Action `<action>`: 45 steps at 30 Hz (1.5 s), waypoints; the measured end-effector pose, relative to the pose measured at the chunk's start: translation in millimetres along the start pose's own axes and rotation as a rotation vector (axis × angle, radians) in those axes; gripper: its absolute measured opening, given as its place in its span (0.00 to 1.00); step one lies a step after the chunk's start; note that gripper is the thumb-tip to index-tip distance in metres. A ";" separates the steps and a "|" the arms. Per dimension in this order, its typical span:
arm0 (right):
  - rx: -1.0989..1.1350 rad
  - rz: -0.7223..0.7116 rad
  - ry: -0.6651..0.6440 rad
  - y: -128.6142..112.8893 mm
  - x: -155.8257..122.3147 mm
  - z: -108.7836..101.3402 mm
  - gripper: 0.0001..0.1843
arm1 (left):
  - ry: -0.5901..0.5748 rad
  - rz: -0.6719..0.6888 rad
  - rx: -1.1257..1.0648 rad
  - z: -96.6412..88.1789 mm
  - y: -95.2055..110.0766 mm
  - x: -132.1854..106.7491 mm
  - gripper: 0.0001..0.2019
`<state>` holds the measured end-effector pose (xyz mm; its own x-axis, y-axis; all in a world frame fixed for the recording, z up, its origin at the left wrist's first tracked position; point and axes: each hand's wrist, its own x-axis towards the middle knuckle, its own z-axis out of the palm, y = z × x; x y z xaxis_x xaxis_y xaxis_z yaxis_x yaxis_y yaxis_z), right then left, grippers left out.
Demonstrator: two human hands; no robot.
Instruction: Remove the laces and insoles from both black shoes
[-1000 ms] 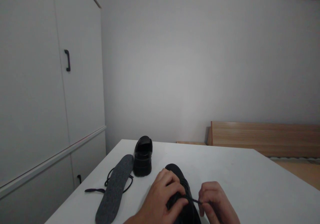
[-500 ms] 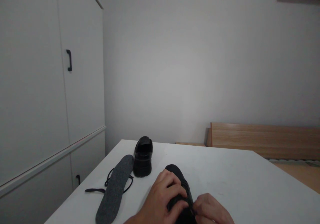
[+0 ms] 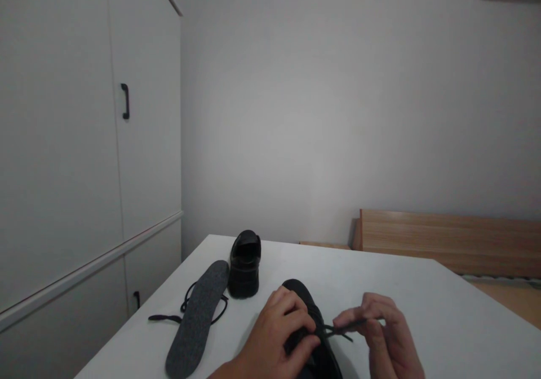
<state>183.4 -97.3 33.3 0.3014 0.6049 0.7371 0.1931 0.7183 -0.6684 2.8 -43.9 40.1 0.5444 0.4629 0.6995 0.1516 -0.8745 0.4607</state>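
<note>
At the near edge of the white table [image 3: 426,305], a black shoe [image 3: 301,295] lay with its toe pointing away from the person; its rear part ran out of the bottom of the view. The left hand [image 3: 270,339] was curled over the top of this shoe, fingers bent and closed down on the upper, thumb pressed against the lacing area; the grip was firm and nearly fully closed. The right hand [image 3: 386,339] was raised just to the right of the shoe; its thumb and forefinger were pinched tightly on the free end of a dark shoelace [image 3: 342,328], the other fingers loosely folded. The shoelace ran taut from the shoe beneath the left thumb across to the pinch.

Further back and to the left, a second black shoe [image 3: 245,263] stood on the table with its heel opening facing the camera; a grey insole [image 3: 196,317] lay flat just beside it, one end touching or nearly touching the shoe. A loose black lace [image 3: 160,318] passed under the insole and trailed out on its left side.

A white cabinet [image 3: 84,142] with a dark handle [image 3: 125,101] stood to the left of the table; a wooden bed frame [image 3: 448,241] lay against the far wall on the right.
</note>
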 end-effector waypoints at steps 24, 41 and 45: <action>-0.254 -0.112 -0.568 10.8 8.6 -13.1 0.27 | 0.048 0.019 -0.096 1.5 -4.2 -1.4 0.01; -0.059 0.056 -0.609 15.2 3.8 -14.1 0.11 | 0.005 -0.118 -0.417 -11.9 2.8 4.2 0.26; 0.016 0.171 -0.537 13.0 7.3 -18.1 0.12 | 0.046 -0.160 -0.446 -15.0 -3.8 6.4 0.34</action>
<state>205.0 -89.7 28.2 -0.1915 0.8003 0.5683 0.1673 0.5971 -0.7845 -6.6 -35.5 51.1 0.5043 0.6013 0.6198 -0.1443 -0.6490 0.7470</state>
